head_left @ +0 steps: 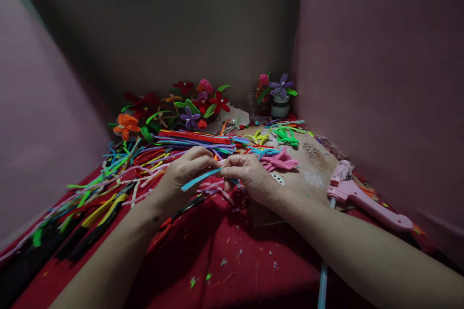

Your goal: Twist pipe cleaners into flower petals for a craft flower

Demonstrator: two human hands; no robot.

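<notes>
My left hand [183,170] and my right hand [250,176] meet at the middle of a red cloth [217,256]. Both pinch a light blue pipe cleaner [198,179], whose free end slants down to the left below my left fingers. The fingers of each hand are closed on it. Just past my right hand lies a bundle of bent pink pipe cleaners [279,160]. Under my hands sit a few pale pink pieces, partly hidden.
A heap of coloured pipe cleaners [119,169] spreads over the left side. Finished pipe-cleaner flowers [188,104] stand at the back, and a small potted one [281,94] in the corner. A pink glue gun [362,198] lies right on a board [311,174]. Pink walls close in.
</notes>
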